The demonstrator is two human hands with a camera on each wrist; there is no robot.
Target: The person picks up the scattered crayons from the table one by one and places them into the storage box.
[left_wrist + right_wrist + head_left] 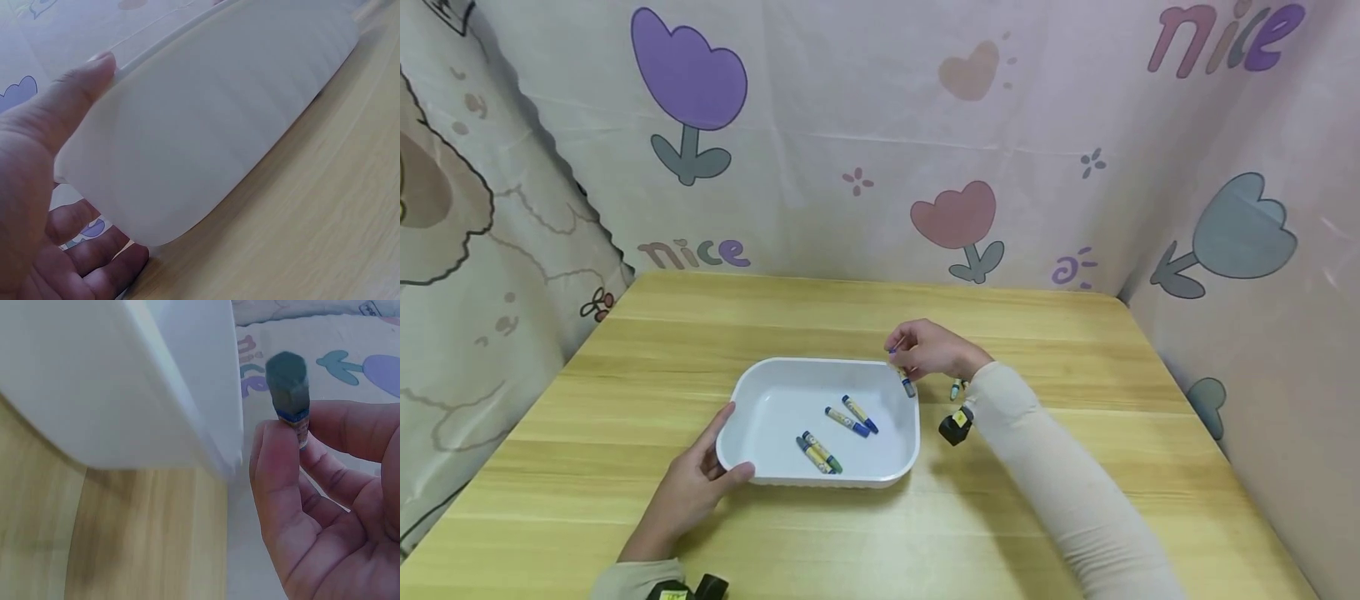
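A white plastic tray (760,417) sits on the table, with several paper-wrapped crayons (847,422) lying inside, blue ones toward the right and a green one (822,451) near the front. My left hand (696,479) holds the tray's left end; in the left wrist view the thumb (84,84) lies at the rim and the fingers curl by the lower corner. Above the tray's far right corner, my right hand (932,350) pinches a crayon between thumb and fingertips. The right wrist view shows this crayon's dark green end (289,381) pointing up, next to the tray wall.
On the wooden table (1045,350), a light-blue-ended crayon (956,388) lies right of the tray, partly hidden by the right wrist. A black wrist camera (956,426) sits below that wrist. A printed curtain (820,108) hangs behind and beside the table.
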